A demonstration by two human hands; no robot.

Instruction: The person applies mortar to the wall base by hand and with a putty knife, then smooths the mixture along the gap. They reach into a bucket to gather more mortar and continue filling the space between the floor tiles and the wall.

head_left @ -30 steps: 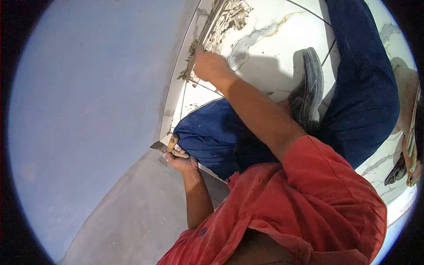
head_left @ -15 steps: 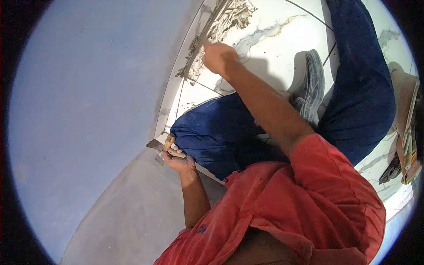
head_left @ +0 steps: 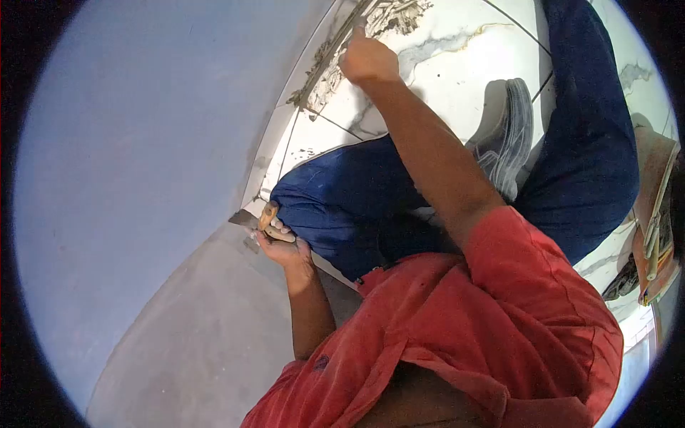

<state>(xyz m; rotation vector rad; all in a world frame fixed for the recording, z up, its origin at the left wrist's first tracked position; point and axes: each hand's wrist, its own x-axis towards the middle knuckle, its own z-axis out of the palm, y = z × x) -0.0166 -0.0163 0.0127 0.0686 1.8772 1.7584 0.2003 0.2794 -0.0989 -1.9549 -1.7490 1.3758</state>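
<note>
My right hand (head_left: 369,61) is low over the floor beside the wall's tile skirting, fingers curled in and one finger stretched along the floor joint (head_left: 330,53). Whether it grips anything small I cannot tell. Crumbly grey and whitish debris (head_left: 392,16) lies along that joint, close to the fingertip. My left hand (head_left: 282,247), palm up beside my knee, is closed around a trowel-like tool with a wooden handle (head_left: 268,215). Its dark metal blade (head_left: 245,217) points toward the wall corner.
A blue-grey wall (head_left: 164,128) runs along the left, with grey bare floor (head_left: 200,328) below it. White marbled tiles (head_left: 457,60) lie under my shoe (head_left: 508,139) and dark blue trousers (head_left: 349,189). At the right edge rests a worn bag (head_left: 653,178) with tools in it.
My right hand has moved a little farther up along the joint, its pointing finger now plainer. My left hand has turned slightly, showing more of the wooden handle. The view has shifted a little.
</note>
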